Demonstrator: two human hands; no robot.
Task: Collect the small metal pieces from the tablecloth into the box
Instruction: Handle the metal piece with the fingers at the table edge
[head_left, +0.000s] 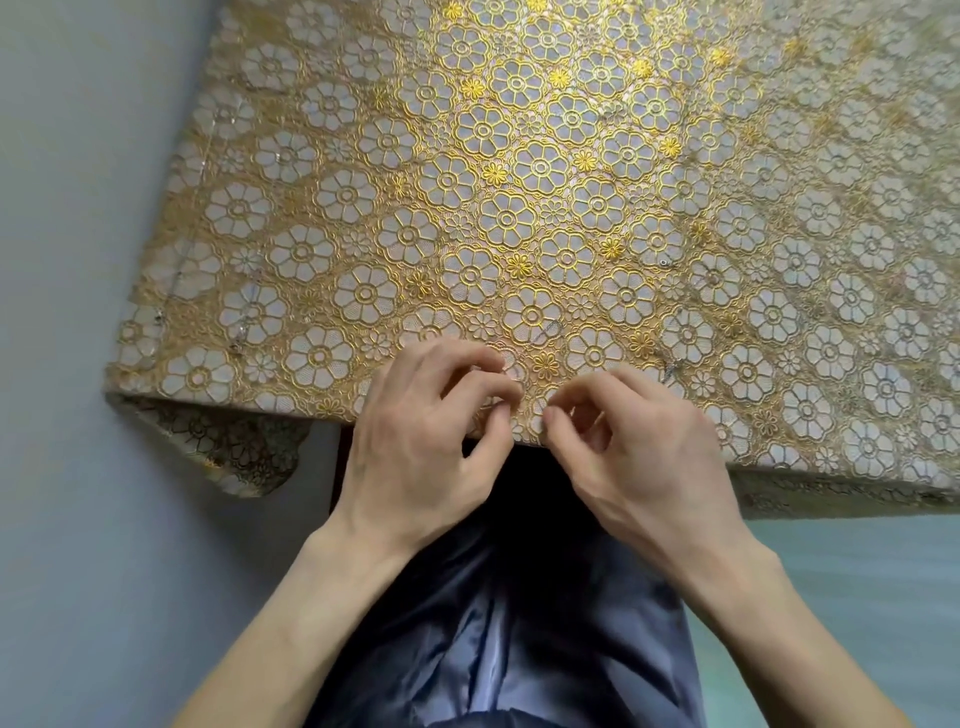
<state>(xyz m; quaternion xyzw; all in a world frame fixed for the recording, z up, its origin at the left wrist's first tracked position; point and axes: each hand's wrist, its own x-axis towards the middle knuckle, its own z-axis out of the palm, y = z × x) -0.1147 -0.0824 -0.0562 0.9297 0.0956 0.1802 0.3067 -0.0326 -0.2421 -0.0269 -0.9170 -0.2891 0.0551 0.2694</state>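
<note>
Head view: both hands rest at the near edge of the tablecloth (519, 156), close together. The left hand (426, 431) has its fingers curled and its thumb drawn near the fingertips (493, 358); whether it pinches anything is too small to tell. The right hand (639, 447) curls likewise, its hold equally unclear. A thin metal piece (545, 332) lies just beyond both hands' fingertips, untouched. A second metal piece (671, 368) lies just right of the right hand's fingers.

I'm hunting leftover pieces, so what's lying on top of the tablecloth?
Thin metal pieces lie scattered on the tablecloth. The left hand and right hand cover its near edge, hiding anything beneath their fingers.
</note>
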